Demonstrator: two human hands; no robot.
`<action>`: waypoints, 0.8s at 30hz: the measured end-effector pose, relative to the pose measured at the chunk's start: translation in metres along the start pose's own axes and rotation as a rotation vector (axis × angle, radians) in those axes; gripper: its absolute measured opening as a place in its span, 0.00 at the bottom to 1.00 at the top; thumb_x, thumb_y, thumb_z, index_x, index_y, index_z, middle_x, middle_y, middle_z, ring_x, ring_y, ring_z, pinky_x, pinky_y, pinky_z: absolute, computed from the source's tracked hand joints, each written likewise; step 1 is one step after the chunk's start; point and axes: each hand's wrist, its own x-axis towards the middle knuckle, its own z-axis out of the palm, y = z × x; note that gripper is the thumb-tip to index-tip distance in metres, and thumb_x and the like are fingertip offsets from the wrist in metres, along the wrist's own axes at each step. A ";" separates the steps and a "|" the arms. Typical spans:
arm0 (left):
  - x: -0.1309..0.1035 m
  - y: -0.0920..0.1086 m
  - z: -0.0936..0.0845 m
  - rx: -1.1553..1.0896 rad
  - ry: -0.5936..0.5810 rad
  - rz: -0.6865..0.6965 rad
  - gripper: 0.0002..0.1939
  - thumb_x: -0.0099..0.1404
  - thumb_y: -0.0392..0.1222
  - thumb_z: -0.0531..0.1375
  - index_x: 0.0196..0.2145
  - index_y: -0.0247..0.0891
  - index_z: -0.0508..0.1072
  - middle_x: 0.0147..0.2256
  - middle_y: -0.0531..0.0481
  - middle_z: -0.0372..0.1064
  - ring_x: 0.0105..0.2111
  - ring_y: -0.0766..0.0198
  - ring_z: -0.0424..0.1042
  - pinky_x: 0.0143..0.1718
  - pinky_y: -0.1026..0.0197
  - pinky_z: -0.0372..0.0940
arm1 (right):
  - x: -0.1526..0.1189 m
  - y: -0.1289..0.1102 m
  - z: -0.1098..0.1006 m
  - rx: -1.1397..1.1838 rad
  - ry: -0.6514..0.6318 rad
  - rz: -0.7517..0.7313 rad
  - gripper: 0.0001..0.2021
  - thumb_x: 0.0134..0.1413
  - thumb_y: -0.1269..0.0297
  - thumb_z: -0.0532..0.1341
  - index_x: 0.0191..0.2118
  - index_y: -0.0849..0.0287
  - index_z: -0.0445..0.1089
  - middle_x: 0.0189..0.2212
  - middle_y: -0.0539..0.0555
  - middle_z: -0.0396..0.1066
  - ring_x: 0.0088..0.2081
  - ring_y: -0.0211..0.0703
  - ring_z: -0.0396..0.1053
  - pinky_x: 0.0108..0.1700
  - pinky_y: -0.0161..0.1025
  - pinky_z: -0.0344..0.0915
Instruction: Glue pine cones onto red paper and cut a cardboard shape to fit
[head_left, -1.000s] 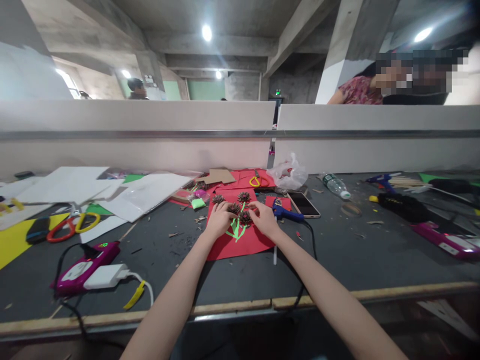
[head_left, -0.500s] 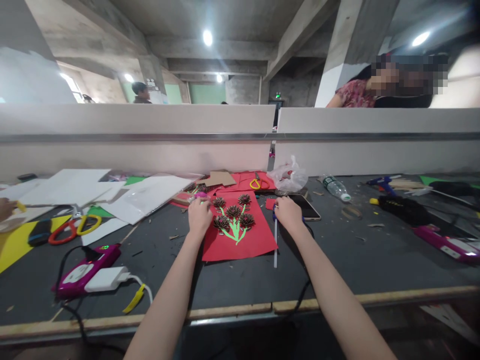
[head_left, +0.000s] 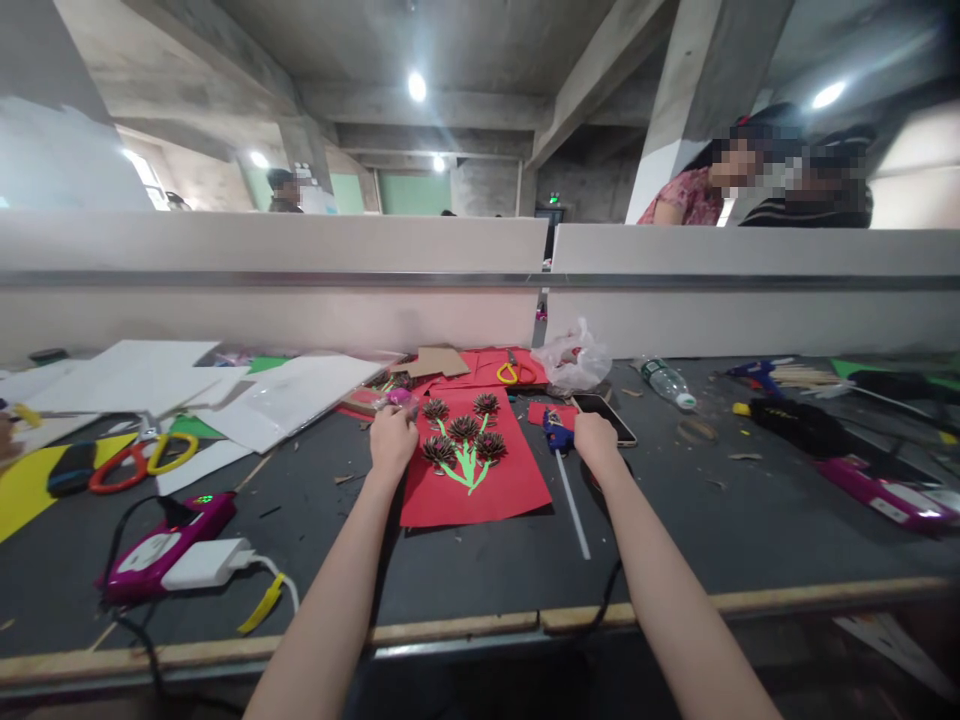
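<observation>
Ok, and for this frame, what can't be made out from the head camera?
- Right hand: covers the glue gun grip; whether it is clasped cannot be told.
- Left hand: fingertips hide whatever they touch at the edge of the red sheet.
- Phone: partly behind the right hand.
- Hand at the left edge: cut off by the frame.
- Bottle: label too small to read.

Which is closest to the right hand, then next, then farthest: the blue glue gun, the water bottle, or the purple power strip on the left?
From the right hand:
1. Blue glue gun, in its grip.
2. Water bottle, behind, to the right.
3. Purple power strip, far left, near the table edge.
</observation>
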 end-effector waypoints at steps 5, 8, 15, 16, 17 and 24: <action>-0.001 0.001 -0.002 0.024 -0.058 -0.071 0.16 0.55 0.36 0.48 0.36 0.36 0.74 0.39 0.40 0.67 0.41 0.54 0.65 0.41 0.57 0.60 | -0.002 0.002 -0.001 0.012 -0.004 -0.016 0.15 0.51 0.77 0.49 0.40 0.68 0.70 0.38 0.69 0.69 0.42 0.52 0.69 0.39 0.40 0.63; -0.001 -0.002 -0.004 0.030 -0.123 -0.177 0.16 0.54 0.37 0.49 0.36 0.36 0.73 0.39 0.38 0.68 0.41 0.51 0.66 0.38 0.55 0.61 | -0.003 0.001 -0.001 0.031 -0.013 -0.019 0.15 0.50 0.77 0.50 0.40 0.69 0.70 0.38 0.70 0.69 0.41 0.52 0.69 0.38 0.41 0.63; 0.007 -0.019 0.003 -0.059 -0.328 -0.329 0.13 0.52 0.44 0.53 0.29 0.34 0.73 0.33 0.35 0.71 0.36 0.51 0.70 0.33 0.57 0.62 | -0.002 -0.017 0.000 0.228 0.139 -0.249 0.13 0.45 0.74 0.54 0.35 0.59 0.73 0.39 0.57 0.68 0.43 0.43 0.65 0.43 0.36 0.60; 0.008 -0.021 0.005 -0.082 -0.346 -0.322 0.13 0.51 0.45 0.53 0.27 0.35 0.73 0.32 0.36 0.71 0.34 0.52 0.71 0.32 0.58 0.63 | -0.004 -0.021 0.001 0.242 0.150 -0.301 0.11 0.45 0.72 0.55 0.33 0.58 0.74 0.39 0.57 0.68 0.44 0.44 0.64 0.45 0.37 0.59; 0.010 -0.022 0.006 -0.103 -0.365 -0.315 0.12 0.50 0.46 0.54 0.25 0.35 0.73 0.30 0.38 0.71 0.33 0.54 0.71 0.32 0.59 0.63 | -0.006 -0.026 0.003 0.240 0.153 -0.345 0.09 0.45 0.69 0.56 0.30 0.58 0.74 0.39 0.57 0.68 0.45 0.45 0.62 0.46 0.40 0.58; 0.012 -0.024 0.010 -0.193 -0.431 -0.299 0.09 0.46 0.46 0.57 0.18 0.37 0.69 0.26 0.44 0.71 0.30 0.57 0.70 0.26 0.63 0.61 | -0.019 -0.043 0.019 0.134 0.128 -0.453 0.08 0.42 0.60 0.61 0.22 0.58 0.73 0.54 0.55 0.57 0.58 0.59 0.42 0.52 0.66 0.32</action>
